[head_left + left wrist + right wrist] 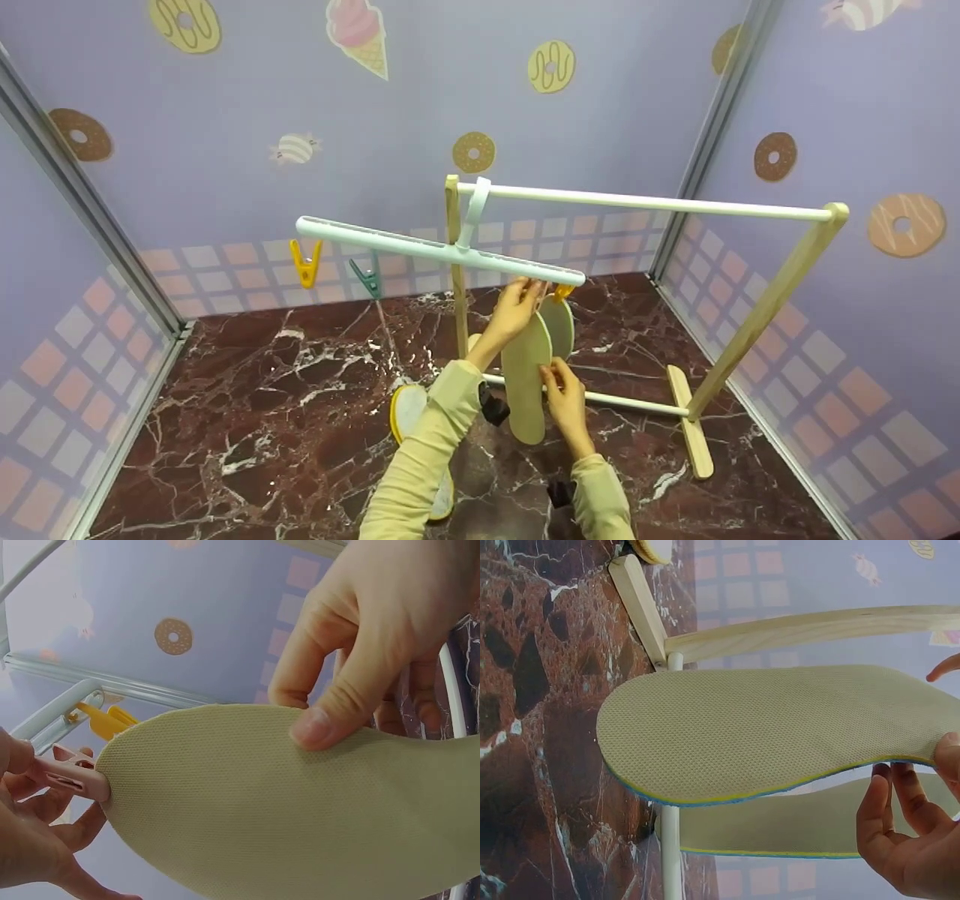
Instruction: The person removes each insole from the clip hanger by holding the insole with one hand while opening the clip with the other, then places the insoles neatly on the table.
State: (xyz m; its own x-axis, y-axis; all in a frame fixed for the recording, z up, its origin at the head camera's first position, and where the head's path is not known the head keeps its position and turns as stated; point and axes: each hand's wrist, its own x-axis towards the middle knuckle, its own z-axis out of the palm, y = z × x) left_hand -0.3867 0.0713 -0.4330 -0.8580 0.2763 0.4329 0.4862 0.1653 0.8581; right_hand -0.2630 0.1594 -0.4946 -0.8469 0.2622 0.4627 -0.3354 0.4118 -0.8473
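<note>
A beige insole [525, 382] with a green-blue edge hangs upright below the hanger. My left hand [516, 307] is at its upper end, where it pinches a pink clothespin [71, 778] whose tip meets the insole's rounded end. Lower down, my right hand [565, 397] pinches the insole's side edge between thumb and fingers, as the left wrist view shows closely. Behind it a second insole [559, 326] hangs from an orange clothespin [564, 292] at the right end of the light-blue hanger [420, 247]. The pink clothespin's grip on the insole is partly hidden.
The hanger's hook loops over the white top bar [645, 200] of a wooden rack [772, 315]. A yellow clothespin [306, 264] and a teal clothespin [367, 279] dangle at its left. Pale, yellow-rimmed pieces [409, 409] lie on the marbled table [285, 420], partly behind my left sleeve.
</note>
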